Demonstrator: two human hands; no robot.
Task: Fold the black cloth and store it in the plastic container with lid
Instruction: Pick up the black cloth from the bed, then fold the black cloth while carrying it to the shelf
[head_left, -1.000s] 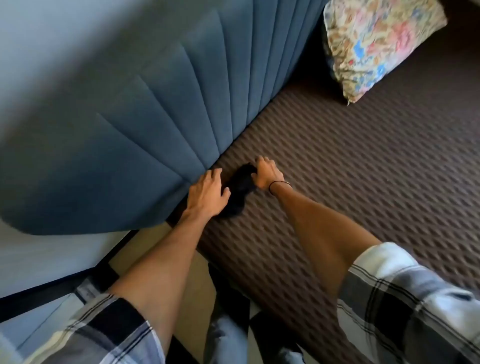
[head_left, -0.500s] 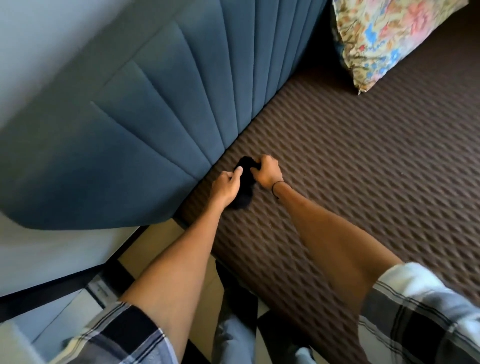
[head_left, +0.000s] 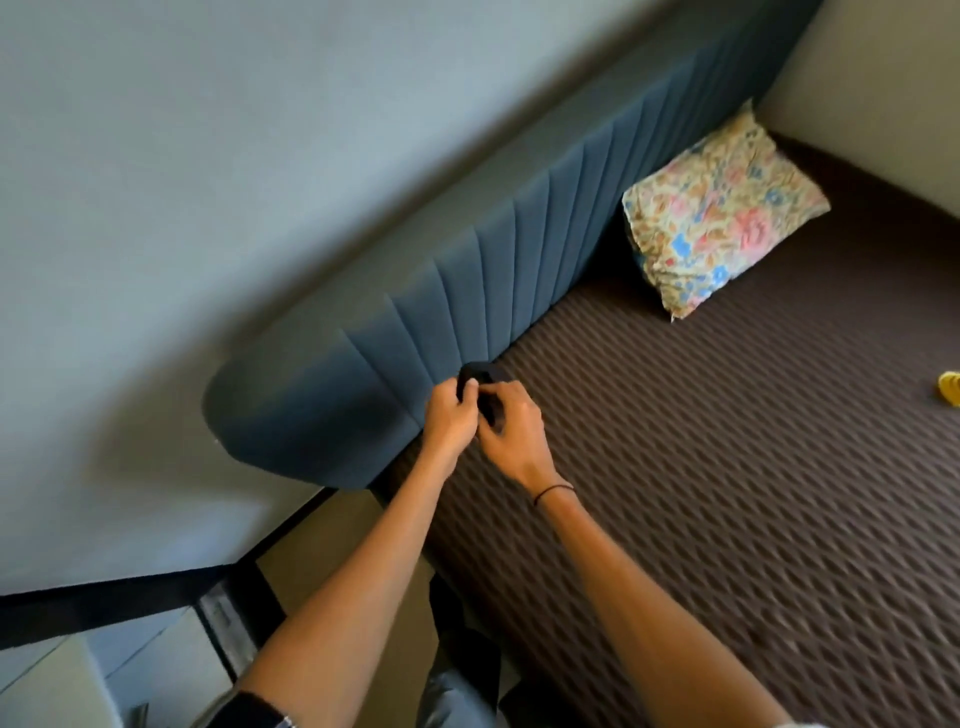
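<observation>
The black cloth (head_left: 483, 375) is a small dark bundle held up between both hands, in front of the blue headboard and above the bed's near corner. My left hand (head_left: 451, 415) grips its left side with the fingers curled around it. My right hand (head_left: 511, 428) pinches its right side; a thin black band circles that wrist. Most of the cloth is hidden behind my fingers. No plastic container shows in the head view.
A brown textured bedcover (head_left: 727, 493) fills the right half. The padded blue headboard (head_left: 467, 270) runs along the wall. A floral pillow (head_left: 722, 218) lies at the far end, and a small yellow object (head_left: 949, 387) sits at the right edge. Floor and my legs show below.
Both hands have lifted the black cloth off the bedcover and bunched it smaller between them. The camera has tilted up and back, bringing the pillow and more wall into view.
</observation>
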